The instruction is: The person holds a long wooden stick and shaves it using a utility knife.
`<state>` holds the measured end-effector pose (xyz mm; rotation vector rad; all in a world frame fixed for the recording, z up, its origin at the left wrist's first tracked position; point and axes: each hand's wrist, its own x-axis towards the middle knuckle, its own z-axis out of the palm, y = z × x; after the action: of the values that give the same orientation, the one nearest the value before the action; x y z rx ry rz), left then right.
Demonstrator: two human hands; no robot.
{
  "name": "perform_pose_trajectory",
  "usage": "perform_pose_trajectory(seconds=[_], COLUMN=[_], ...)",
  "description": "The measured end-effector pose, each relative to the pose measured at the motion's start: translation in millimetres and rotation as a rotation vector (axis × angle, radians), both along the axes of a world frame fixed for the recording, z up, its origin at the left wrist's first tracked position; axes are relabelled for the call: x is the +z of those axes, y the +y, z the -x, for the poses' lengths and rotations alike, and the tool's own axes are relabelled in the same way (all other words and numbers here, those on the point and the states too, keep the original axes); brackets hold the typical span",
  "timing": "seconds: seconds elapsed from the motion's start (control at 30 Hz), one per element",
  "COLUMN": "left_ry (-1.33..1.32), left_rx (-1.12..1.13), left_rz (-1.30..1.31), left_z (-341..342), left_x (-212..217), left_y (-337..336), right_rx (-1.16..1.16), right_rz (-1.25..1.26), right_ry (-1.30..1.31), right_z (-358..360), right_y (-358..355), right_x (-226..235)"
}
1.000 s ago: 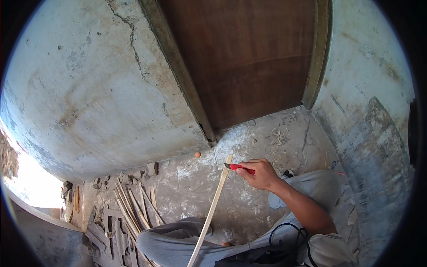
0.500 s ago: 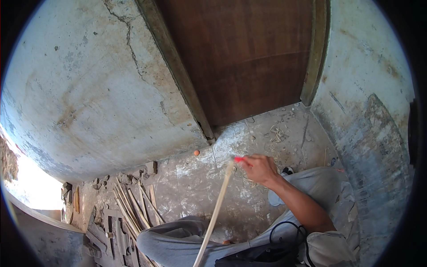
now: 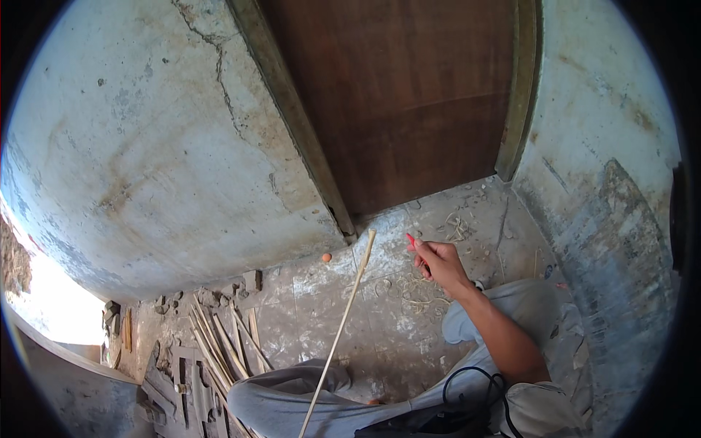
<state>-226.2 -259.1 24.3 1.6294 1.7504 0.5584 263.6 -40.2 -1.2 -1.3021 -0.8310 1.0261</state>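
My right hand [image 3: 442, 266] is closed around a small red-handled tool [image 3: 411, 239]; only its red part shows beyond my fingers. To the left of that hand, and apart from it, a long pale strip of wood or bamboo [image 3: 343, 321] slants up from the lower edge. Its far end is a little wider than the rest. The near end runs out of the picture, so whatever holds it is hidden. My left hand is out of view.
Several pale strips [image 3: 219, 339] lie beside my bent left knee, next to a grey slotted board [image 3: 193, 387]. Curled shavings [image 3: 458, 228] litter the floor near the brown door [image 3: 401, 109]. A small orange ball-like thing [image 3: 326, 258] rests by the cracked wall [image 3: 161, 146].
My right hand has moved to the right and slightly away, and the red-handled tool is now clear of the strip's end. The strip's far end has shifted up and turned, showing a narrower side.
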Motion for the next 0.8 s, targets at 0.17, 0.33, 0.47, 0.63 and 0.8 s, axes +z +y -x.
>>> perform_pose_trajectory(seconds=[0.17,0.33,0.47,0.63,0.8], left_ry=[-0.138,0.131,0.116,0.172,0.148], left_rx=[0.09,-0.053,-0.07,-0.017,-0.008], left_rz=[-0.104,-0.37,-0.38,-0.335,-0.387], left_z=[10.2,7.7,12.2,2.0,5.3], left_x=[-28.7,-22.9,-28.2,-14.9,-20.8], left_y=[-0.5,6.8,9.4,12.5,13.7], right_rx=[-0.009,0.013,0.035,0.032,0.027], right_rz=[0.006,0.017,0.022,0.018,0.01], right_ry=[0.283,0.215,0.166,0.181,0.165], right_z=[-0.9,-4.6,-0.2,2.0,4.1], right_y=[-10.8,-14.5,-12.9,-12.9,-13.5], right_x=[12.8,5.5,4.9,3.6,3.8])
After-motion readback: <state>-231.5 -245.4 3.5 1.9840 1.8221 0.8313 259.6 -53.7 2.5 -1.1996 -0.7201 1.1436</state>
